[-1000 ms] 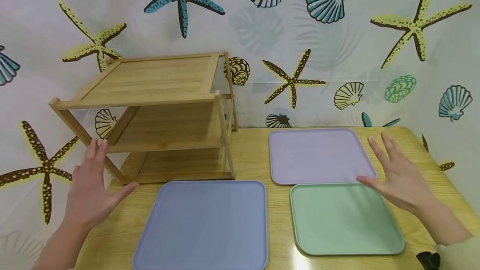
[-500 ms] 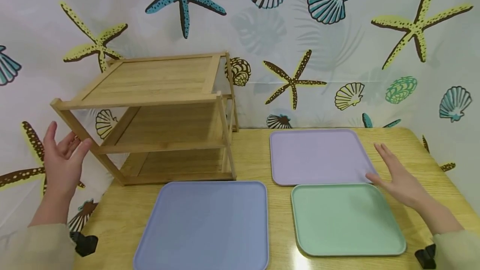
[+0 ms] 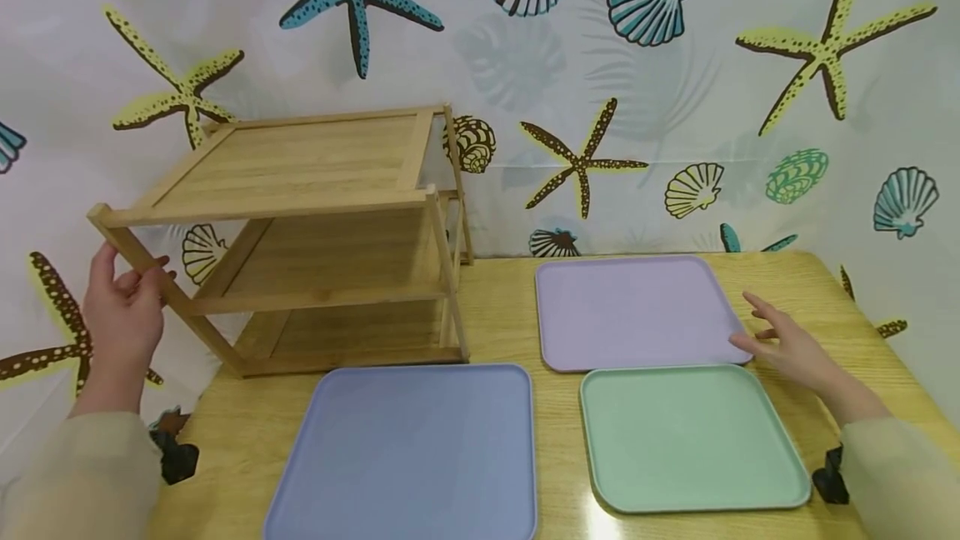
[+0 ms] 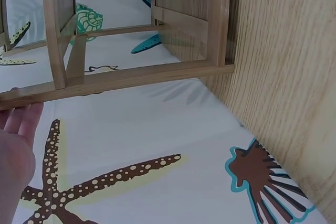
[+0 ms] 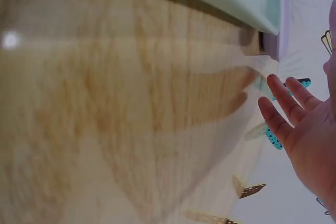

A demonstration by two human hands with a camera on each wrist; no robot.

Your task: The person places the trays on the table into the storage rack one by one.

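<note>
A three-tier wooden shelf rack (image 3: pixel 300 165) stands at the back left. Its slanted left front leg is in my left hand (image 3: pixel 123 311), with thumb and fingers round it just below the top corner. In the left wrist view the fingers of that hand (image 4: pixel 18 140) pass behind the leg of the rack (image 4: pixel 121 78). My right hand (image 3: pixel 798 357) hovers by the purple tray's (image 3: pixel 637 315) near right corner, above the far end of the green tray (image 3: pixel 693 440). Its fingers are loosely bent and hold nothing. In the right wrist view that hand (image 5: pixel 310 140) is apart from the trays.
A blue tray (image 3: pixel 408 448) lies in front of the rack on the wooden table (image 3: pixel 498 298). Behind and at both sides hangs a white cloth (image 3: pixel 517 65) printed with starfish and shells. A black wrist strap piece (image 3: pixel 176 458) shows at the left sleeve.
My left hand has moved left and in to the rack's left front leg and now grips it. My right hand has dropped lower, its fingers less spread. The trays have stayed put.
</note>
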